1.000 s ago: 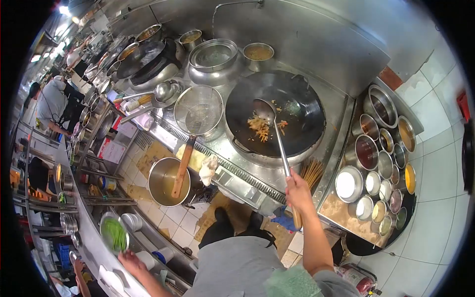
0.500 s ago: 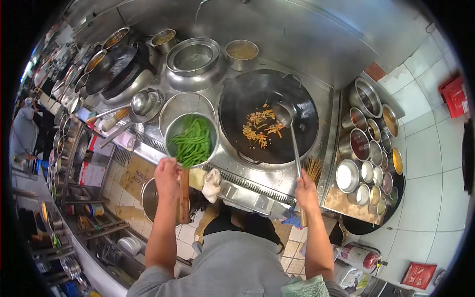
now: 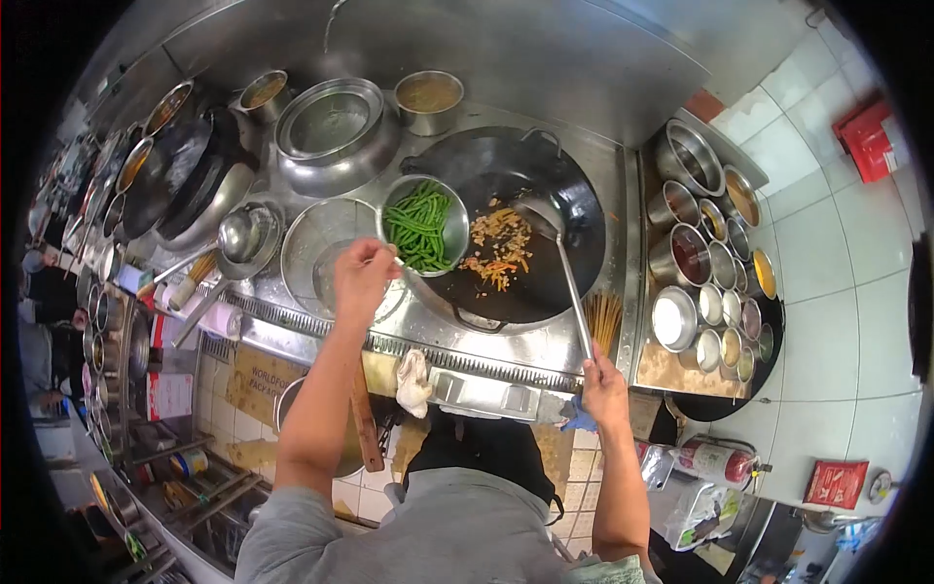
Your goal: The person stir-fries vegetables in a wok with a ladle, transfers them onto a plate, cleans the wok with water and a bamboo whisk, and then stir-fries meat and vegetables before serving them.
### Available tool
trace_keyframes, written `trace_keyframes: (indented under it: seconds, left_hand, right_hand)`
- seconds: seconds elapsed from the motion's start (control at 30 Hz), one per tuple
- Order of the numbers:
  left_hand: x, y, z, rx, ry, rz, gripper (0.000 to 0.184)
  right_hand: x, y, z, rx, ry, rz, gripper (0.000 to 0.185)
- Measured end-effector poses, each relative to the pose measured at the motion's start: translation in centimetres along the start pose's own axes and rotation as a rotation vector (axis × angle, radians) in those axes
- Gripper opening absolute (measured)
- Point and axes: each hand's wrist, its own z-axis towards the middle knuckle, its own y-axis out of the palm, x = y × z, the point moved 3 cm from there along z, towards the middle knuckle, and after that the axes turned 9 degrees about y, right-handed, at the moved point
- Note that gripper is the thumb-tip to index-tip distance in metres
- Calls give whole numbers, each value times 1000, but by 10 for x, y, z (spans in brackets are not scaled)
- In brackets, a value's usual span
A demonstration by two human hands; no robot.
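Observation:
My left hand [image 3: 363, 277] pinches the rim of a metal bowl [image 3: 459, 226] that holds green beans [image 3: 418, 226]. The bowl hangs over the left side of a black wok [image 3: 574, 209]. Wrapped round the handle of a long metal ladle [image 3: 572, 282], my right hand [image 3: 605, 389] is below the wok's right side. The ladle's head rests in the wok, beside a pile of chopped orange and brown food [image 3: 501, 238].
A round wire strainer [image 3: 316, 234] lies left of the wok, its wooden handle over the counter edge. Seasoning pots, one with red sauce [image 3: 689, 255], crowd the right side. A white cloth [image 3: 413, 382] hangs on the front edge, and bamboo sticks [image 3: 603, 319] stand near the ladle.
My left hand has come from the lower left with the bowl of beans and moved it over the wok's left side. The ladle has shifted within the wok, and the view has turned.

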Motion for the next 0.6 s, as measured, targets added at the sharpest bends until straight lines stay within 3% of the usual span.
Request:
trace_keyframes:
  seconds: [0.1, 0.2, 0.23, 0.33, 0.37, 0.47, 0.6]
  left_hand:
    - [-1, 37, 15, -204, 158, 302, 16]
    - [8, 80, 24, -313, 700, 803, 17]
    - [11, 95, 23, -341, 776, 761, 16]
    - [17, 121, 27, -511, 836, 962, 16]
    - [11, 128, 33, -560, 823, 1007, 15]
    - [20, 138, 43, -509, 1082, 929, 11]
    - [40, 144, 28, -561, 1122, 927, 12]
  right_hand:
    - [24, -2, -4, 36, 134, -67, 46]
    - [6, -18, -22, -46, 275, -104, 45]
    - [9, -22, -29, -4, 218, -87, 44]
    - [-15, -54, -54, 45, 188, -183, 44]
    - [-8, -56, -58, 191, -18, -222, 43]
    - [-22, -72, -67, 245, -35, -342, 41]
    - [-45, -70, -68, 310, -46, -301, 40]
